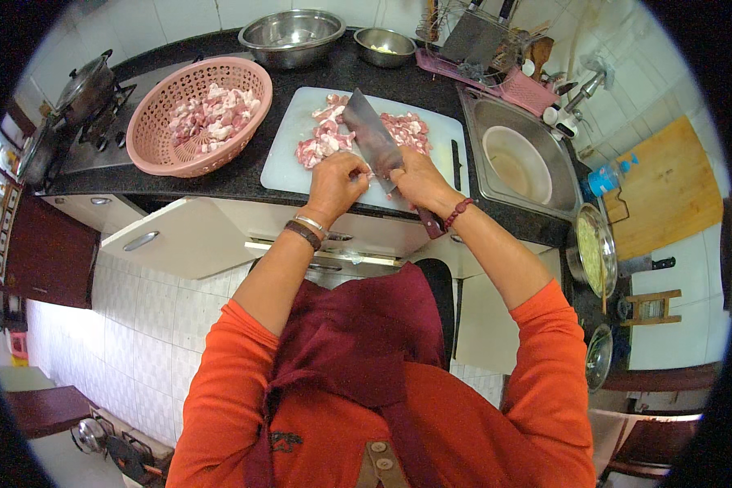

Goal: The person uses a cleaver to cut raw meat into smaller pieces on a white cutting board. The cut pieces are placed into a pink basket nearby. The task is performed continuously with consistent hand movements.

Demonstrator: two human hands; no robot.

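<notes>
My right hand [422, 178] grips a Chinese cleaver [371, 131] by the blade's heel and its dark red handle. The broad blade slants across a white plastic cutting board [287, 140], pointing away from me. Left of the blade, my left hand [340, 183] is curled over the board's near edge, thumb and fingers drawn together. Whether those fingers pinch a scrap of meat is hidden. Larger pieces of raw fatty meat [324, 143] lie beyond my left hand. To the right of the blade is a heap of smaller cut meat [407, 129].
A pink plastic colander [143, 131] holding meat chunks stands left of the board. Behind are a large steel bowl [293, 36] and a small steel bowl [384, 52]. At right is a sink [564, 165] with a white basin [515, 163]. A cabinet door [177, 238] hangs open below.
</notes>
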